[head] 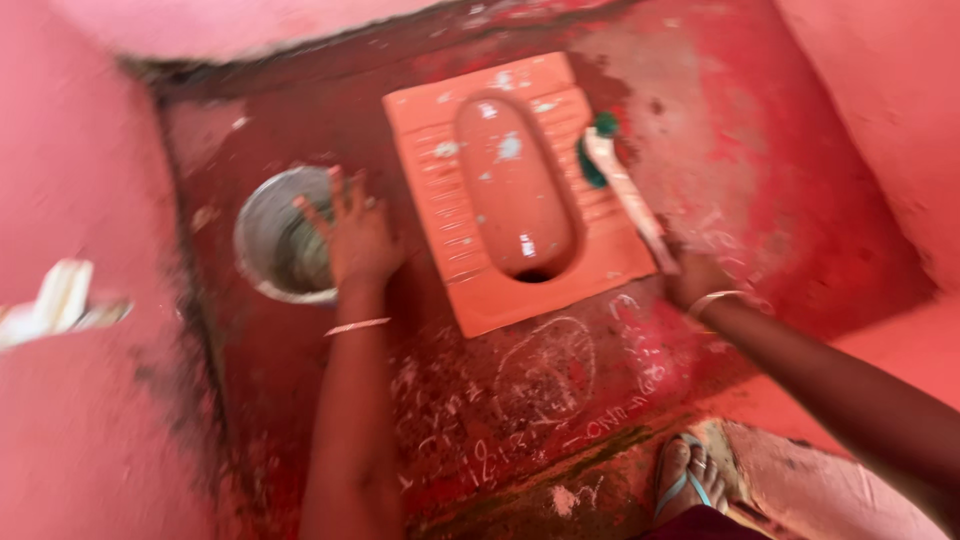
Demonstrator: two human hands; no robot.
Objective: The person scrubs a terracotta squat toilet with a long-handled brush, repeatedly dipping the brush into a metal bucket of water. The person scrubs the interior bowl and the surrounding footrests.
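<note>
Left hand [357, 235] splayed over bucket [262, 240]; right hand [697, 280] gripping brush [622, 185].

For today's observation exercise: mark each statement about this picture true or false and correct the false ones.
1. The right hand holds a long-handled brush. True.
2. The brush head lies inside the metal bucket. False: it rests on the right side of the squat toilet pan, away from the bucket.
3. The left hand is spread over the bucket's rim. True.
4. Both hands hold the brush. False: only the right hand has it in its grip.
5. A foot in a sandal shows at the bottom of the picture. True.
</note>
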